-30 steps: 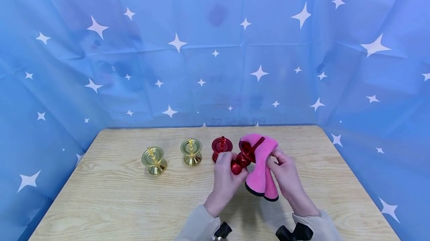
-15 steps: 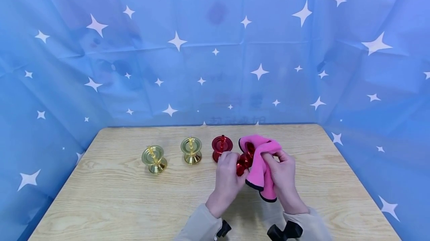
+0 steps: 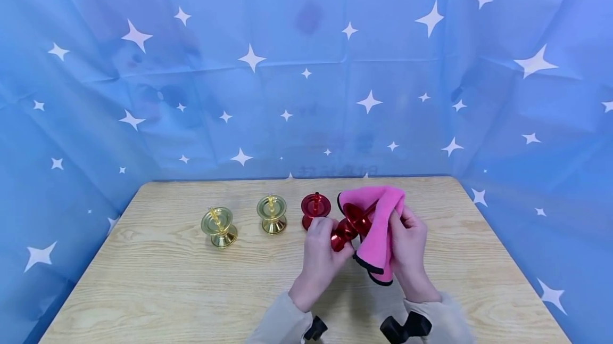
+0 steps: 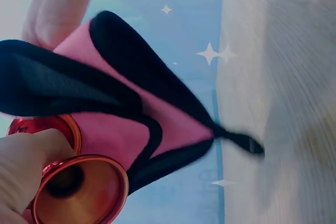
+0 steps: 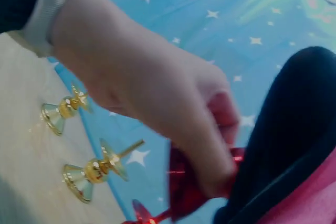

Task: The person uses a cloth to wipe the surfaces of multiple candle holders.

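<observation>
My left hand [image 3: 318, 251] grips a shiny red candle holder [image 3: 346, 229] by its foot, tilted above the table with its dish toward the right. In the left wrist view the hollow underside of its base [image 4: 79, 195] faces the camera. My right hand [image 3: 409, 243] pinches a pink cloth [image 3: 371, 251] with black edging. That cloth drapes behind the dish and over part of the central stem, and its lower ends hang down. A black loop [image 4: 241, 141] sticks out from one corner of the cloth. Most right-hand fingers are behind the fabric.
A second red candle holder [image 3: 316, 205] stands upright just beyond my left hand. Further left stand two gold candle holders, one nearer the middle [image 3: 271, 208] and one at the left [image 3: 217, 224]. A star-printed blue curtain [image 3: 306, 93] surrounds the wooden table [image 3: 167, 280].
The cloth covered the dish and stem half a second ago; now the dish and part of the stem show again. My right hand has shifted slightly up and right. The left hand keeps its hold.
</observation>
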The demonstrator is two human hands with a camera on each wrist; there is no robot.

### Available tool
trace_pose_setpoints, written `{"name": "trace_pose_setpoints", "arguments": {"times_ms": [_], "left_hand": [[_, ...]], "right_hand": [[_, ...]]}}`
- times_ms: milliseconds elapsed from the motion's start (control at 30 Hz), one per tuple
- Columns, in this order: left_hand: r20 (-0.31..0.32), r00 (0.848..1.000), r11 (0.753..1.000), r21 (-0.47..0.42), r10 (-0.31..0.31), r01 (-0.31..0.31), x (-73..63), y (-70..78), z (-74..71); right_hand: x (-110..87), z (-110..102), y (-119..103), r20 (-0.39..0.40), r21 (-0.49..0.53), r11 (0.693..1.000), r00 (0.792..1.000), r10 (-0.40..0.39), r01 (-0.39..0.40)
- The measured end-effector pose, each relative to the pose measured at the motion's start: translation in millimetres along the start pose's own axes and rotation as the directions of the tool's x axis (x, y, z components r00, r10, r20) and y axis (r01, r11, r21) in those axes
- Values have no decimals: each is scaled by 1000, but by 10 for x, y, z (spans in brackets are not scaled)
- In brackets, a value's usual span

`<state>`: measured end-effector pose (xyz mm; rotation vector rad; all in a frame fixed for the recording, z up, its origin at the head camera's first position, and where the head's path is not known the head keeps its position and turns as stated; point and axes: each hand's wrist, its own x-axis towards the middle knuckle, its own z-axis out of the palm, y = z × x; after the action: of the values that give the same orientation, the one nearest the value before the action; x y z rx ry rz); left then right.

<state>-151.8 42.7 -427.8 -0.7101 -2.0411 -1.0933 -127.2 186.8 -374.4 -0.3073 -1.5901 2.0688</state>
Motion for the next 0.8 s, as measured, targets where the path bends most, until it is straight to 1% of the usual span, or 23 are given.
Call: {"name": "trace_pose_setpoints", "arguments": {"times_ms": [100, 133, 200, 300, 400, 500, 600, 667, 800], "left_hand": [[-22, 1000, 1000, 4, 0, 0, 19, -4, 5], [-30, 1000, 1000, 10, -2, 2, 27, -5, 3], [-36, 999, 1000, 27, 2, -1, 39, -8, -8], [-32, 999, 998, 66, 24, -22, 48, -8, -24], [-7, 999, 995, 92, 42, -41, 41, 3, -30], [2, 999, 994, 94, 52, -52, 29, 7, -21], [-9, 998, 994, 83, 69, -68, 18, 2, -9], [-15, 997, 995, 74, 73, -72, 15, 1, -8], [0, 998, 996, 68, 63, -63, 15, -2, -7]], "right_hand": [[-64, 10, 61, 33, 32, 999, 999, -24, 23], [-82, 12, 81, 47, 27, 999, 998, -33, 32], [-107, 21, 114, 70, -16, 999, 996, -51, 52], [-114, 32, 140, 82, -120, 990, 995, -63, 72], [-108, 35, 127, 77, -206, 978, 997, -23, 38], [-93, 48, 104, 66, -228, 974, 998, 18, -3], [-74, 65, 102, 43, -193, 981, 999, 33, -24], [-61, 79, 113, 27, -133, 991, 999, 29, -25], [-42, 94, 118, -47, -46, 999, 999, 7, -9]]}}
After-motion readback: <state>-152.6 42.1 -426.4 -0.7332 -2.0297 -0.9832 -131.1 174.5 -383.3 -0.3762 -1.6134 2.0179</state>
